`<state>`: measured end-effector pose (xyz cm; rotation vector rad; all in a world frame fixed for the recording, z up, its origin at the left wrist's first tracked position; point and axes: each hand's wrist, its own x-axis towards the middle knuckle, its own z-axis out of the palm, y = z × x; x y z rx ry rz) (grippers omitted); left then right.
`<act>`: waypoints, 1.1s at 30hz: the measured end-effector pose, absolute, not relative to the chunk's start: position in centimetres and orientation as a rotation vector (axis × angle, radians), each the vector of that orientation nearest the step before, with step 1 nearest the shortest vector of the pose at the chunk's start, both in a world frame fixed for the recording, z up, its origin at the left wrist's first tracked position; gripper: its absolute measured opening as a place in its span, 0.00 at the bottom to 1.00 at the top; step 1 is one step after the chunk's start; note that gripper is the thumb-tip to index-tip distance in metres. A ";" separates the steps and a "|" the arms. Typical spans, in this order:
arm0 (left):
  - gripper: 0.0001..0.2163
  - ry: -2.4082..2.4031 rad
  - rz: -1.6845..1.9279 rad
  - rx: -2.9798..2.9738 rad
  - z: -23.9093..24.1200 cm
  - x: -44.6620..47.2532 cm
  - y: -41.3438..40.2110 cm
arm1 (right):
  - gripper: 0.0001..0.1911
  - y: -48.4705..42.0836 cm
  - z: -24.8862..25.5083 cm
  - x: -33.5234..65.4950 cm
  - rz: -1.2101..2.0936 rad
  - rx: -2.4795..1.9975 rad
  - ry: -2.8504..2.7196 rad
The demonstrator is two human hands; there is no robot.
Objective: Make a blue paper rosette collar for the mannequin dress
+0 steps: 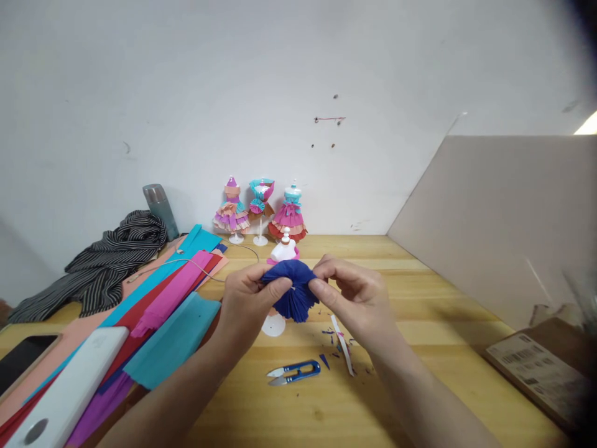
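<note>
My left hand (247, 302) and my right hand (354, 292) both pinch a pleated dark blue crepe paper skirt (291, 289) held above the wooden table (420, 298). The fingers of each hand are closed on its gathered top edge. Behind the paper stands a small white mannequin stand (283, 250), whose round base (273, 325) shows below the paper. Blue thread snips (295, 371) lie on the table in front of my hands, beside a white paper strip (342, 344) and small blue scraps.
Sheets of coloured crepe paper (163, 311) fan out at the left, with a white case (69, 389) on them and a phone (21, 361). Three dressed mannequins (261, 211) stand at the wall, next to a grey flask (161, 210) and striped cloth (102, 261). A cardboard box (541, 370) sits right.
</note>
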<state>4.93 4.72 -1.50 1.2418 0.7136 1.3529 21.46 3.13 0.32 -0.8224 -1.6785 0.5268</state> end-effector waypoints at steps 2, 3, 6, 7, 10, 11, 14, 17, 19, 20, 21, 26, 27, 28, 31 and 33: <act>0.09 0.702 1.329 1.224 -1.7 4.8 4.8 | 0.09 3.3 0.3 21.6 0.537 -0.826 -1.658; 0.10 0.705 1.315 1.214 -1.7 4.8 4.9 | 0.09 3.4 0.3 21.7 0.540 -0.828 -1.653; 0.11 0.718 1.289 1.190 -1.7 4.8 4.9 | 0.09 3.5 0.4 21.9 0.556 -0.829 -1.666; 0.11 0.720 1.289 1.183 -1.7 4.9 4.9 | 0.08 3.5 0.5 21.9 0.562 -0.829 -1.675; 0.11 0.691 1.300 1.175 -1.8 4.9 4.8 | 0.07 3.6 0.5 21.8 0.555 -0.860 -1.696; 0.12 0.663 1.297 1.180 -1.8 4.8 4.8 | 0.07 3.6 0.4 21.7 0.547 -0.878 -1.698; 0.14 0.565 1.252 1.192 -1.7 4.7 4.8 | 0.07 3.8 0.5 21.8 0.558 -0.919 -1.705; 0.17 0.529 1.170 1.173 -1.2 4.5 4.7 | 0.08 3.7 0.8 22.0 0.603 -0.932 -1.743; 0.18 0.561 1.095 1.184 -0.8 4.5 4.6 | 0.10 3.6 1.0 22.2 0.631 -0.930 -1.799; 0.18 0.587 1.060 1.196 -0.7 4.5 4.6 | 0.10 3.5 1.1 22.2 0.646 -0.925 -1.827; 0.17 0.611 1.035 1.207 -0.6 4.5 4.6 | 0.11 3.5 1.1 22.3 0.664 -0.922 -1.846; 0.13 0.611 1.089 1.169 -0.6 4.4 4.8 | 0.12 3.8 0.9 22.5 0.801 -0.884 -1.804; 0.13 0.604 1.113 1.151 -0.7 4.4 4.8 | 0.12 3.8 0.9 22.6 0.823 -0.865 -1.793; 0.13 0.606 1.132 1.131 -0.8 4.4 4.9 | 0.12 3.8 1.0 22.7 0.834 -0.849 -1.794; 0.13 0.629 1.187 1.077 -1.1 4.5 5.0 | 0.09 3.7 1.2 22.8 0.808 -0.834 -1.857; 0.13 0.630 1.222 1.067 -1.3 4.5 5.0 | 0.09 3.6 1.3 22.7 0.794 -0.860 -1.912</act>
